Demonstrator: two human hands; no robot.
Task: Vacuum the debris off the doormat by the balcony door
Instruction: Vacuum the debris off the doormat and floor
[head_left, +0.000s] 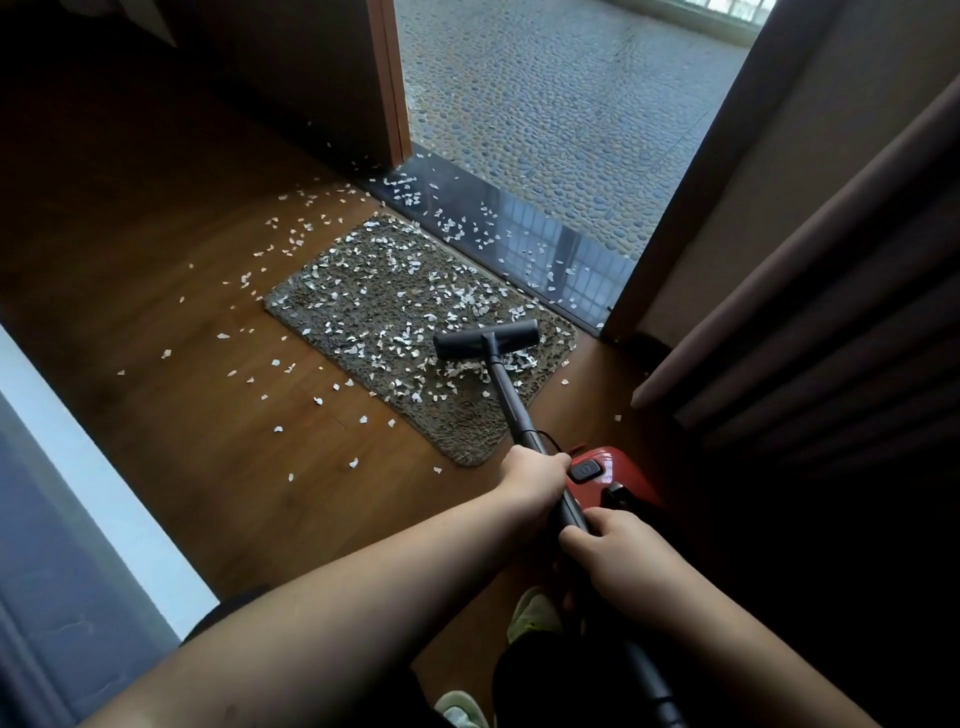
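A grey-brown shaggy doormat (374, 312) lies on the wooden floor in front of the open balcony door, strewn with several white paper scraps (363, 291). The black vacuum head (487, 339) rests on the mat's near right part. Its black wand (511, 397) runs back toward me. My left hand (535, 480) grips the wand higher up, and my right hand (605, 540) grips it lower, close to my body. The red vacuum body (605, 475) sits on the floor just right of my hands.
More white scraps lie on the wooden floor (208, 291) left of the mat and on the dark glossy threshold (519, 223). Beyond is a pebbled balcony floor (545, 104). A dark curtain (805, 312) hangs at right, a pale wall edge (78, 467) at left. My shoes (530, 613) are below.
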